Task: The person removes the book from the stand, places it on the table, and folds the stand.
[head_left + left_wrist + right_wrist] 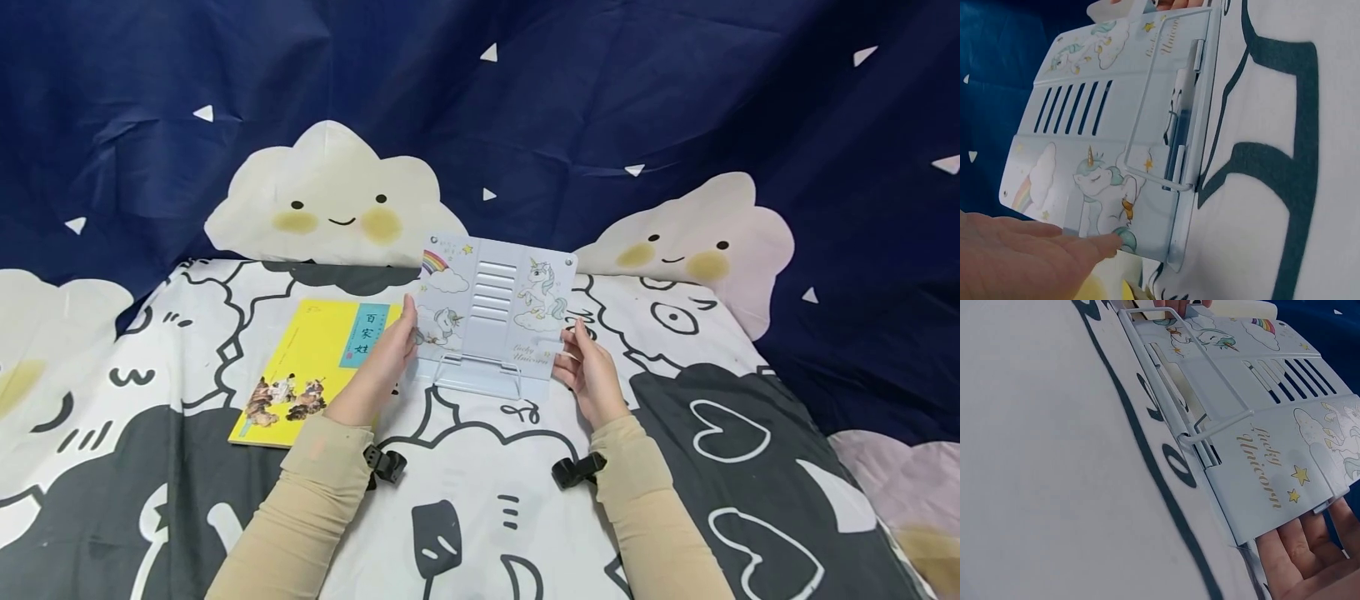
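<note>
A pale blue-white book stand (491, 317) with unicorn, rainbow and star prints stands tilted back between my hands. It has a column of slots in its middle and a wire page holder (477, 367) along its lower front. My left hand (386, 362) holds its left side edge, and my right hand (592, 371) holds the right one. In the left wrist view, the left fingers (1088, 247) lie along the edge beside a sleeping unicorn. Seen from the right wrist, the right fingers (1310, 544) reach behind the panel near the "Lucky Unicorn" lettering.
A yellow book (300, 367) with a blue title panel lies on the bed to the left, partly behind my left forearm. Under everything spreads a black-and-white cartoon bedsheet (480, 475). Behind rises a dark blue curtain (555, 108) with smiling clouds.
</note>
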The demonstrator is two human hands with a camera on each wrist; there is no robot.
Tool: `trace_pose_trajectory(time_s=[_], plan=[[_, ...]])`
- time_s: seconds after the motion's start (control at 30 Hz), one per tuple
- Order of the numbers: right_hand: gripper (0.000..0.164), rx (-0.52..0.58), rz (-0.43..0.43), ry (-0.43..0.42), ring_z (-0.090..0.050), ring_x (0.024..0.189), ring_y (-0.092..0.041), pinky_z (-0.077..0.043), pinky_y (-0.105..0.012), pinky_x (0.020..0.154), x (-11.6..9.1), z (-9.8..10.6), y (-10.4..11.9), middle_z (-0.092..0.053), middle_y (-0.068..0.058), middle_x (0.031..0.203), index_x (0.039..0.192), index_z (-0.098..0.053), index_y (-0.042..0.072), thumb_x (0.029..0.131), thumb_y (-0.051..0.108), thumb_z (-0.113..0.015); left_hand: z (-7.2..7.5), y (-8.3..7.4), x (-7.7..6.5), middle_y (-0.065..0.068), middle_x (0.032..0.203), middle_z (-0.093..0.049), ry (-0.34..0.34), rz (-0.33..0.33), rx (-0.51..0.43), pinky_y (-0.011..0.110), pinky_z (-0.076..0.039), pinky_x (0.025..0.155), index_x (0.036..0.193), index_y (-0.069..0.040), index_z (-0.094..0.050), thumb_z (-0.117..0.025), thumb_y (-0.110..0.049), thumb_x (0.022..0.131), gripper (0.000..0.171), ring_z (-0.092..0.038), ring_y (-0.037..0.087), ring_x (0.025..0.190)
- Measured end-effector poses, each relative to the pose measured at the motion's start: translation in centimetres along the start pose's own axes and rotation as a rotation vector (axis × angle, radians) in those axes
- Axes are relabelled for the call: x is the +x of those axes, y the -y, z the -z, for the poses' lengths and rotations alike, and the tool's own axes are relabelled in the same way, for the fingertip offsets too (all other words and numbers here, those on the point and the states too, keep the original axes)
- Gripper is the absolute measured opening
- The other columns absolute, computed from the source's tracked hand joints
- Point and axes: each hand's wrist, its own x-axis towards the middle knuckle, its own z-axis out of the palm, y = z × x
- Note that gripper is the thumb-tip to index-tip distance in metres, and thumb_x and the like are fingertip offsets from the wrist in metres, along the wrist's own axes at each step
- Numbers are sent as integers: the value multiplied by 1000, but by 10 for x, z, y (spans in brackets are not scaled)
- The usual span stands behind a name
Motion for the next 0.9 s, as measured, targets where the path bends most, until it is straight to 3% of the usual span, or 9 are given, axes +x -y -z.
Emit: trace_pose_trajectory(time_s=[0.17, 0.27, 0.5, 0.73, 0.9], plan=[[40, -9, -5, 11, -65, 76, -5, -58, -20, 72, -1, 0, 2, -58, 8, 91, 104, -61, 17, 97, 55, -52, -7, -3, 0, -3, 168, -11, -34, -34, 77, 41, -13, 126, 160, -21, -19, -15, -64, 102, 73, -6, 16, 155], [41, -28, -7, 23, -66, 79, -5, -58, -20, 75, -2, 1, 4, -59, 9, 92, 107, -60, 17, 97, 55, -52, -13, -6, -3, 1, 168, -11, -33, -39, 139, 45, -6, 126, 160, -17, -15, -12, -57, 105, 69, -3, 19, 156], [64, -95, 26, 55, -67, 88, -4, -56, -22, 87, -3, 3, 7, -65, 10, 100, 139, -49, 5, 100, 55, -47, -33, -12, -14, 14, 168, -1, -49, 2, 278, 52, -2, 125, 159, -2, -4, -10, -56, 104, 77, 2, 31, 155], [68, -102, 25, 73, -67, 89, -4, -56, -22, 89, -4, 4, 12, -68, 9, 104, 141, -48, 2, 99, 55, -48, -54, -14, -28, 11, 168, 3, -5, 50, 194, 61, 2, 122, 160, -8, 1, -14, -66, 101, 84, 7, 31, 155], [59, -122, 17, 76, -66, 87, -3, -55, -22, 90, -5, 5, 13, -68, 12, 104, 132, -53, 7, 99, 55, -48, -65, -14, -33, 16, 167, 2, -1, 65, 216, 65, 0, 120, 160, -6, 1, -17, -66, 100, 86, 4, 36, 154]])
